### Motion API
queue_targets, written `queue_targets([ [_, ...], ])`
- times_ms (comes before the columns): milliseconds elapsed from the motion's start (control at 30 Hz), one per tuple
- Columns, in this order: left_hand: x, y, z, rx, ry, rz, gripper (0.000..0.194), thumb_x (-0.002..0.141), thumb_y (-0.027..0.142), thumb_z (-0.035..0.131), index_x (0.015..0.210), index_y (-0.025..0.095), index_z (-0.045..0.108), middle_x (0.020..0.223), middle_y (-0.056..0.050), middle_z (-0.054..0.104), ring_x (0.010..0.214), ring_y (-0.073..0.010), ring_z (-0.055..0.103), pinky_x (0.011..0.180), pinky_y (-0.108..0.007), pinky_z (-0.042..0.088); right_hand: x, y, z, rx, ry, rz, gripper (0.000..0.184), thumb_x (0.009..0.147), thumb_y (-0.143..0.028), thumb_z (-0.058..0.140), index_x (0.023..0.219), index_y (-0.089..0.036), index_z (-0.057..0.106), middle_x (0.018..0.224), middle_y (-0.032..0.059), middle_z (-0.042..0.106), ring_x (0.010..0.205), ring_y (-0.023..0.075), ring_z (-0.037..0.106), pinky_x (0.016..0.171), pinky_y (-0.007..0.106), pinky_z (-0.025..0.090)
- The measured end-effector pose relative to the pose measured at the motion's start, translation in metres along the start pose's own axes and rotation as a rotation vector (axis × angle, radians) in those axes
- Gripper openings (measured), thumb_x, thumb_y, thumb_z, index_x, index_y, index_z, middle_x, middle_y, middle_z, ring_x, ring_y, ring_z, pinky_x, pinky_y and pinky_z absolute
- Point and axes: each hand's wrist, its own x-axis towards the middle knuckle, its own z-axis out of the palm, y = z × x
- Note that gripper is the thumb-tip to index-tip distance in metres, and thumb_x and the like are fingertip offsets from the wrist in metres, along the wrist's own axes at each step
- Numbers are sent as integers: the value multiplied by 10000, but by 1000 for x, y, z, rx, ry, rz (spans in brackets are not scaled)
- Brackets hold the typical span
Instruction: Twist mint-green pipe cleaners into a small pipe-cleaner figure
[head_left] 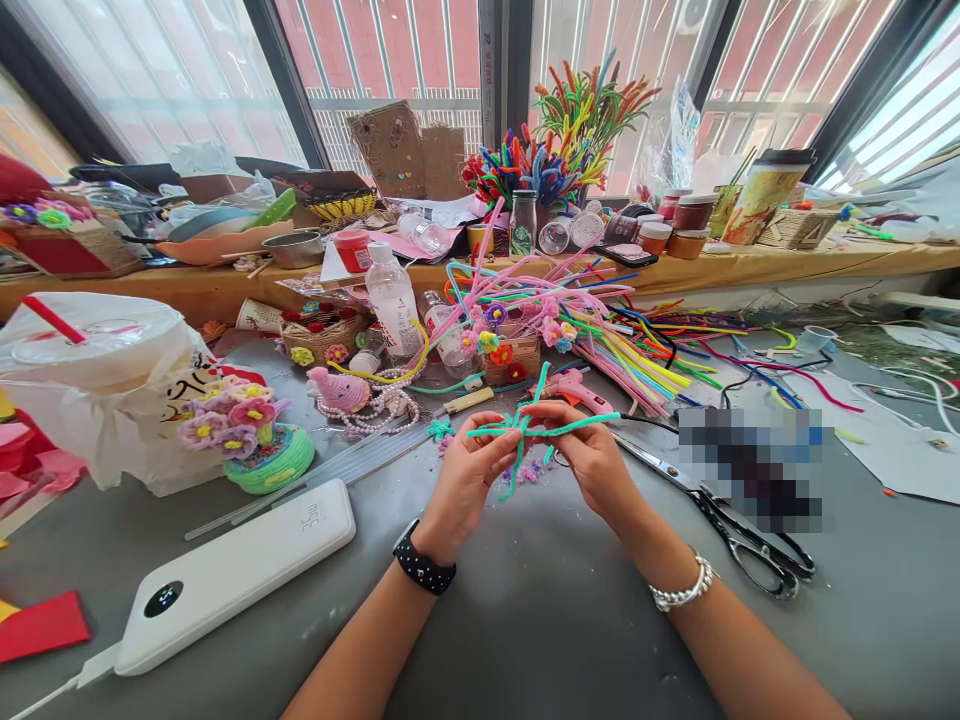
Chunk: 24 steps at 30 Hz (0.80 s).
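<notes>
Between my two hands is a star of crossed teal pipe cleaners [576, 427], its arms sticking out up, down and sideways. My left hand [471, 470] pinches it near the crossing. The fingers of my right hand [592, 460] are closed on the arm that points right. Just behind my left hand lies a small teal pipe-cleaner flower [440, 428] on the table. A pink glue gun [577, 388] rests beyond my right hand, partly hidden by it. Large scissors [720, 520] lie to the right of my right forearm, their blades pointing toward my hand.
A white power bank [240, 575] with a cable lies at the left. Behind it stand a flower pot craft [268, 455] and a bagged drink cup [105, 350]. Loose coloured pipe cleaners [637, 365] are heaped at the back, near a plastic bottle [394, 305] and pearl strings [375, 412].
</notes>
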Motion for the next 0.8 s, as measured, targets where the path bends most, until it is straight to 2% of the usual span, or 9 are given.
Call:
queue_targets([
  [567,3,-5,-3,-14,-17,11,258,602,182,715,784,158,534,645,34,596,623,-79,591,606,-183,468,0,0,0,43,35,19,181,759,-195,512,892,-226,631,923,23,610,875,160,556,806,296,424],
  [800,1,-4,-1,-16,6,41,212,615,179,702,769,156,559,690,31,579,662,-79,587,613,-179,483,1,3,0,13,48,15,138,763,-229,534,847,-231,644,844,7,599,792,140,556,738,265,433],
])
